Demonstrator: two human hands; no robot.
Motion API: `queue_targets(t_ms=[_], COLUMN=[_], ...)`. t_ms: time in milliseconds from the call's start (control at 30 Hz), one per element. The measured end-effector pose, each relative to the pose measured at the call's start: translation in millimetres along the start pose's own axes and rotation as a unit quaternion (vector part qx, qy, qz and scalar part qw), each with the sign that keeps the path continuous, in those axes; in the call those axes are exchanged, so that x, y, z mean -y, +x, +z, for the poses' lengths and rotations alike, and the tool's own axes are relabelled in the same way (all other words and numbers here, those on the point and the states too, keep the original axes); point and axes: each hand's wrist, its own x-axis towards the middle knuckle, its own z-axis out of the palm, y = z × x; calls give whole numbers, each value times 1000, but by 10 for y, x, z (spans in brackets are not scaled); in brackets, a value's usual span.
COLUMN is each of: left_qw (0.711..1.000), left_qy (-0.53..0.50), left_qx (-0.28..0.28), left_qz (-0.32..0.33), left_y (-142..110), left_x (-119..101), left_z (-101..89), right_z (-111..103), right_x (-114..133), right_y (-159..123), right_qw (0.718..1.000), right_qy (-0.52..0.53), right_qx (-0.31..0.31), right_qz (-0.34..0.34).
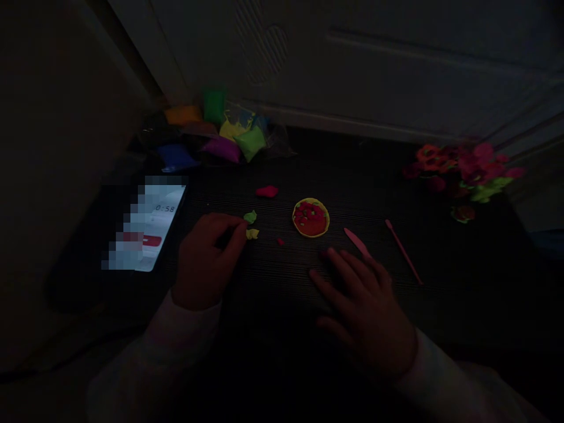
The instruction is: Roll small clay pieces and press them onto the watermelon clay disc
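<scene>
My left hand is closed in a pinch, its thumb and forefinger at the edge of a small yellow clay piece. Just beyond those fingertips lies a green clay piece. With fingers spread, my right hand rests low over the dark table, holding nothing. Its fingers partly cover the handle end of a pink plastic knife. Between the hands, farther off, sits a round clay disc with a yellow rim, red filling and small green and red bits. A tiny red clay bit and a larger red lump lie nearby.
A lit phone showing a timer lies to the left. Bagged coloured clay packs are heaped at the back left. A thin pink tool lies right of the knife, and colourful clay flowers stand at the back right. The scene is very dark.
</scene>
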Motion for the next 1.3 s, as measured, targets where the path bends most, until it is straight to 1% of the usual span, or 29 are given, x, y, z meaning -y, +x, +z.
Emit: queue_targets(t_ms=[67,233,433,533,667,867,1000,1167,1300], left_qw=[1000,1000,1000,1000,1000,1000,1000,1000,1000], left_qy=[-1,0,-1,-3,-1,-3,-2,-6,-3], left_qx=[0,-4,5,-1,-2,-5,-9,2,-4], left_qz=[-2,-1,-3,1,9,7,9,1,-1], left_y=[0,1,3,2,-1,1,3,3,4], left_x=[-5,-9,-13,-5,1,-5,-2,-11,-8], left_z=[-1,0,-6,-4,-3,0,-1,-9,-2], right_z=[10,-18,-89,-69,-37,-19,-16,-36,-49], right_x=[13,76,-43,-85,-55,0,-3,-8,-6], right_y=[-1,-26,-73,-91,-72,-26,-36,-58,-78], right_qw=[1000,999,999,999,1000,1000,1000,1000,1000], right_qy=[-5,26,34,28,18,17,12,6,-1], right_qx=[-8,16,-19,-10,-1,-8,-9,-3,6], right_qz=[21,-32,-24,-25,-12,-16,-15,-18,-24])
